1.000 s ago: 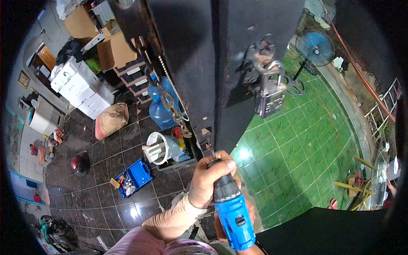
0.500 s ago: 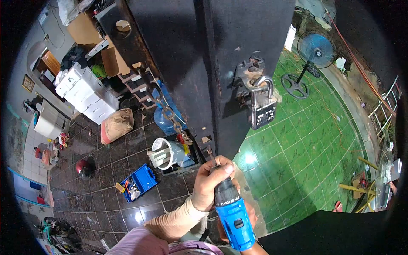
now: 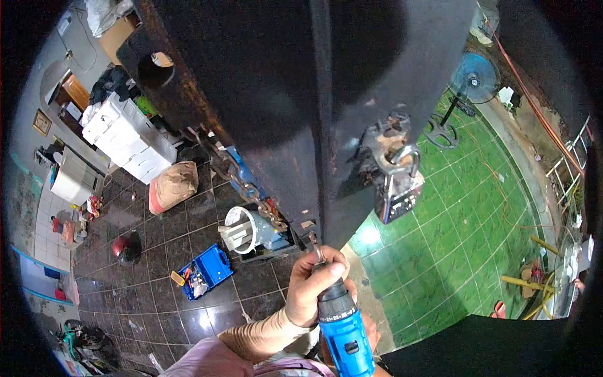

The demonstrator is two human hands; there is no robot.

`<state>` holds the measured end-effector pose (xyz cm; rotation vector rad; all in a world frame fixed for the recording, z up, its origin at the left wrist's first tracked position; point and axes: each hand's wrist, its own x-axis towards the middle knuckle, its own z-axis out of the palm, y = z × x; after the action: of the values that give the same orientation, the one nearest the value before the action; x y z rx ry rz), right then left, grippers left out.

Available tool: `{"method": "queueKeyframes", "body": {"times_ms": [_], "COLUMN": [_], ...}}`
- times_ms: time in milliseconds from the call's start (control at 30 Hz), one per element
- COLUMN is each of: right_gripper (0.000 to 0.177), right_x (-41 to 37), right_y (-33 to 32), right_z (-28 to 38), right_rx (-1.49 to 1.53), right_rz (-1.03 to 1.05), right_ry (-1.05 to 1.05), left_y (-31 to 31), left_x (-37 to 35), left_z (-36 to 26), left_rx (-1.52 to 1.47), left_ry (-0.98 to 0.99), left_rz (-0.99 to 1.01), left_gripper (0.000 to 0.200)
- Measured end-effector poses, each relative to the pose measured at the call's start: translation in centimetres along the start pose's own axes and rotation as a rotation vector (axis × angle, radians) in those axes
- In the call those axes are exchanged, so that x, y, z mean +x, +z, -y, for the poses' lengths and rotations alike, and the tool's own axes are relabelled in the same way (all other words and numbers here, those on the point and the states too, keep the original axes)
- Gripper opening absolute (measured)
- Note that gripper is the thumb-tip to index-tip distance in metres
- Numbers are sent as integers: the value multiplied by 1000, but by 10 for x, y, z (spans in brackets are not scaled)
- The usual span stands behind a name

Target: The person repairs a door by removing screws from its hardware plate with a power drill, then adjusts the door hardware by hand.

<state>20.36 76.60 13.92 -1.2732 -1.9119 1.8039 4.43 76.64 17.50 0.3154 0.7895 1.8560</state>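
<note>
My left hand [image 3: 309,290] is closed around the front of a blue cordless drill [image 3: 347,336], its thumb and fingers at the black chuck and the base of the bit. Behind the drill body, my right hand [image 3: 372,332] grips it, mostly hidden from view. A thin metal bit [image 3: 318,252] sticks up past my left fingers, its tip close to the lower end of a dark metal door [image 3: 270,119]. On the door's right side hangs a padlock [image 3: 400,196] through a worn hasp. A rusty chain [image 3: 242,179] dangles along the left edge.
On the dark tiles to the left are an open blue toolbox [image 3: 215,267], a white bucket [image 3: 242,227], a brown sack [image 3: 174,186] and a red helmet-like ball [image 3: 127,248]. A standing fan [image 3: 474,81] is on the green floor [image 3: 440,251] at right.
The door and padlock appear larger and closer, with the padlock lower and further right in view. My hands and the drill sit slightly lower, with the grip unchanged.
</note>
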Motion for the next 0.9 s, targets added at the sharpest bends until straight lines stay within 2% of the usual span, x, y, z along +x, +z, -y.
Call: {"method": "queueKeyframes", "body": {"times_ms": [33, 67, 167, 200, 300, 333, 433, 467, 500, 533, 567, 600, 700, 767, 833, 867, 900], "right_gripper": [29, 29, 31, 32, 33, 33, 36, 35, 36, 37, 37, 37, 32, 34, 37, 38, 36], "right_x": [1, -3, 9, 12, 1, 8, 16, 5, 3, 2, 1, 0, 1, 5, 5, 6, 5], "right_y": [2, -1, 6, 2, -1, 5, 0, -3, -2, 0, 1, 3, 9, 8, 10, 12, 10], "right_z": [-11, 3, -32, -34, -30, -62, -54, -25, -11, 2, 15, 15, -1, -4, -17, -16, -13], "right_rx": [86, 39, 239, 215, 862, 1219, 1243, 885, 508, 38, -347, -379, 155, 640, 871, 855, 667], "right_rz": [6, 17, 140, 186, 259, 407, 499, 310, 212, 106, 5, -18, 15, 110, 117, 80, 51], "right_ry": [0, 16, 120, 247, 107, 206, 198, 84, 13, -23, -10, -37, -48, 13, 101, 152, 101], "left_y": [1, -1, 2, 4, 5, 5, 4, 4, 3, -2, -3, -4, 0, 6, 8, 5, 2], "left_x": [1, 1, 0, 1, 1, 1, 0, 0, 0, -1, 1, 0, -4, -2, -1, 0, -1], "left_z": [-1, -1, -2, -2, -1, -1, -4, -3, -2, 0, 0, -1, -1, -4, -5, -5, -3], "left_rx": [34, 42, 26, 74, 55, 55, 69, 72, 71, -26, -29, -31, -15, -6, 22, 36, 49], "left_ry": [11, 5, -2, 0, -20, -16, 5, 14, 26, 15, 7, -4, 3, -4, -6, -16, -28], "left_rz": [-6, -19, -44, -65, -51, -53, -57, -58, -55, -30, -25, -28, -49, -79, -97, -86, -77], "left_gripper": [21, 21, 21, 22, 24, 24, 25, 25, 25, 15, 15, 15, 14, 14, 15, 15, 15]}}
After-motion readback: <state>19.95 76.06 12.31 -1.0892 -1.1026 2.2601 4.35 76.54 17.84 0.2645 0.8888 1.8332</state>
